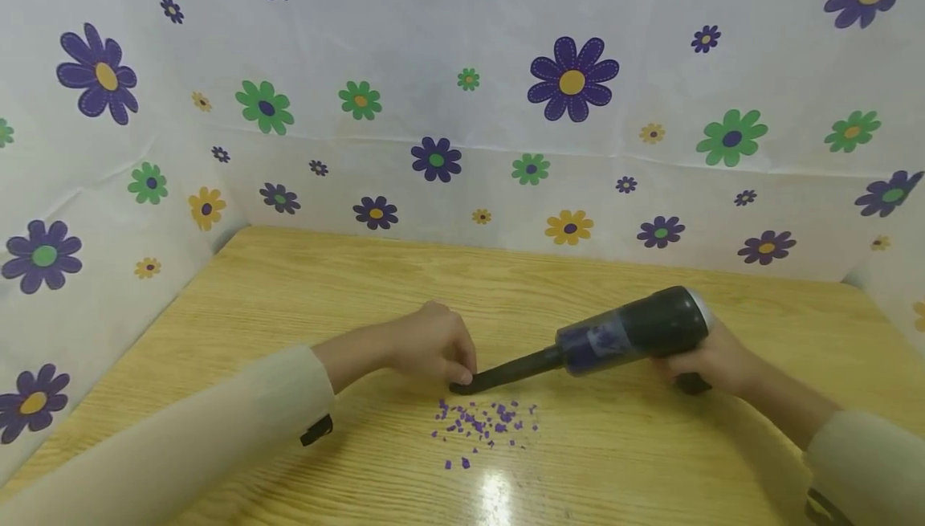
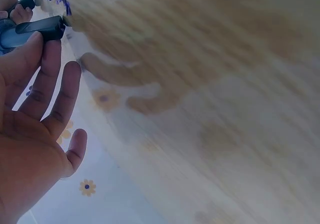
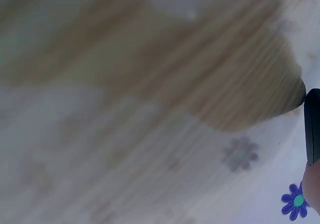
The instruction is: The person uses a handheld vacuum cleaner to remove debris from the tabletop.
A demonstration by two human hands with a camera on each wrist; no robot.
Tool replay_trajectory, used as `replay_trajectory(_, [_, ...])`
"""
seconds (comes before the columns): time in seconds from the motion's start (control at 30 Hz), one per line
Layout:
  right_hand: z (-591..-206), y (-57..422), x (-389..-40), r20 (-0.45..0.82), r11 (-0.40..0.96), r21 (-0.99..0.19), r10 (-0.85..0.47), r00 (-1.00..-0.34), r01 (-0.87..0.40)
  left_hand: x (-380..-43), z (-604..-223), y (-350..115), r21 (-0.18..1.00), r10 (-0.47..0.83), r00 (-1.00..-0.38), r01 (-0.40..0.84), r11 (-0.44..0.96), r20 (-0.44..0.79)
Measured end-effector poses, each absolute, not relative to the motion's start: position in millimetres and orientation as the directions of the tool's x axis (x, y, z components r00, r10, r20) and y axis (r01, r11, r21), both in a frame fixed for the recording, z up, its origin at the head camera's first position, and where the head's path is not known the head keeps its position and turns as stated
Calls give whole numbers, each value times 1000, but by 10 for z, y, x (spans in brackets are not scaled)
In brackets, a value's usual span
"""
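Note:
A dark handheld vacuum cleaner (image 1: 629,332) with a long narrow nozzle (image 1: 516,369) slants across the table. My right hand (image 1: 711,359) grips its handle at the right; the body hides part of the fingers. At the nozzle's tip, my left hand (image 1: 433,345) pinches the end between thumb and index finger. In the left wrist view the other fingers of the left hand (image 2: 37,119) spread away from the nozzle (image 2: 47,29). Small purple paper bits (image 1: 480,422) lie scattered just in front of the nozzle tip. The right wrist view catches only the dark handle end (image 3: 312,126) and a fingertip.
The wooden table (image 1: 325,277) has a glossy surface with a bright reflection near the front. White flower-printed sheeting (image 1: 491,120) stands behind it and along the sides. Light sleeves cover both forearms, with a dark strap (image 1: 316,430) at the left cuff.

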State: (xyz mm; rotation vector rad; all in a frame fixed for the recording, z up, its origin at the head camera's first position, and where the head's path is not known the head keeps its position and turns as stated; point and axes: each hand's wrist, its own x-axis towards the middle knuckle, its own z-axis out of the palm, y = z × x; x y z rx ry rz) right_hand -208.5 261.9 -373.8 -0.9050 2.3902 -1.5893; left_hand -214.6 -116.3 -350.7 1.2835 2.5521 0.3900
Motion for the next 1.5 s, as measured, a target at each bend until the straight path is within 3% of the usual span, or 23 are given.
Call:
replay_trajectory(0.27, [-3739, 2500, -2144, 160, 297, -876, -564, -810, -380, -2035, -3474, -1307, 393, 788, -608, 704, 591, -96])
replay_trajectory(0.47, [-3752, 2503, -2155, 160, 242, -895, -608, -777, -374, -1968, -3489, -1316, 461, 805, -589, 696, 551, -72])
replay_trajectory(1.5, [-3758, 2423, -2055, 178, 278, -872, -588, -789, -403, -1642, -3501, -1393, 439, 801, -595, 704, 558, -64])
